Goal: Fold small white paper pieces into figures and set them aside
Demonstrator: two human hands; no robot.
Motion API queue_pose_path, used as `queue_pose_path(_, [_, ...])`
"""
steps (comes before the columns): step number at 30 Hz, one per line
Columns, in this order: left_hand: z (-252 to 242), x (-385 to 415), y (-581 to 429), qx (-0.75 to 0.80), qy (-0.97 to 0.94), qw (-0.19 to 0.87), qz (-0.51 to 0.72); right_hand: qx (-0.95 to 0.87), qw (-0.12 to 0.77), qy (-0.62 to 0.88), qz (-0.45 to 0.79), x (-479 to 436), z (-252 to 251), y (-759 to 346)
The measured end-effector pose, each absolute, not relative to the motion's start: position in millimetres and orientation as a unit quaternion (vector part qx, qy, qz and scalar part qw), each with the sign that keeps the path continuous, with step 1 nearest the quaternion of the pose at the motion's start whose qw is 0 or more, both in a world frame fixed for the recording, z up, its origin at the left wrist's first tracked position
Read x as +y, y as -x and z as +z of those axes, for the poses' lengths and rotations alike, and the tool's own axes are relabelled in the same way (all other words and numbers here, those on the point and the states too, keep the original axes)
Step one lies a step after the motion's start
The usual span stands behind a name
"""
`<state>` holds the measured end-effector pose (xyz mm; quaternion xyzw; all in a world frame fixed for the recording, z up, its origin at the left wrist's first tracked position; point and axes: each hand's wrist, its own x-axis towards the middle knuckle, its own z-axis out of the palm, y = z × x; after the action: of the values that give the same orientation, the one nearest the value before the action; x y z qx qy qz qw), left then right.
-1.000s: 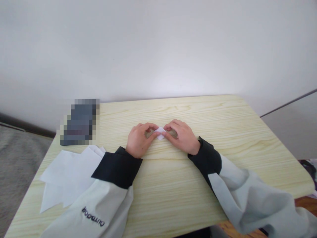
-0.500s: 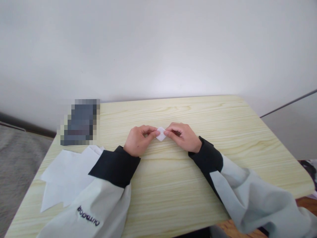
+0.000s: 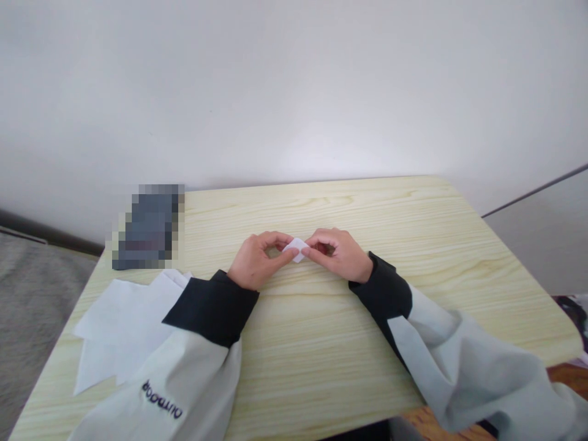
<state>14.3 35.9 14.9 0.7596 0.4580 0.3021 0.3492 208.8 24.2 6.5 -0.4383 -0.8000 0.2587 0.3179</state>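
A small folded piece of white paper sits between my two hands near the middle of the pale wooden table. My left hand pinches its left side with thumb and fingers curled. My right hand pinches its right side the same way. Both forearms rest on the table in grey sleeves with black cuffs. Most of the paper is hidden by my fingertips.
Several loose white paper sheets lie at the table's left front, partly under my left sleeve. A dark blurred-out flat object lies at the back left corner. A white wall stands behind the table; grey floor shows at the left.
Both hands shifted slightly and reworked their pinch on the small paper. It showed more as a diamond half a second ago and is now more covered by fingertips.
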Motion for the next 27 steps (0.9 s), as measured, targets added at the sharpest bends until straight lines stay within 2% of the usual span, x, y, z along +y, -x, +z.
queue_pose_path(17, [16.4,36.3,-13.3,0.457,-0.719,0.421,0.310,-0.820,0.307,0.410,0.257,22.8,10.3,-210.5])
queue_pose_path(27, [14.8,37.1,-13.9,0.444,-0.718,0.433,0.314,-0.773,0.375,0.415,0.300,23.1,7.2,-211.7])
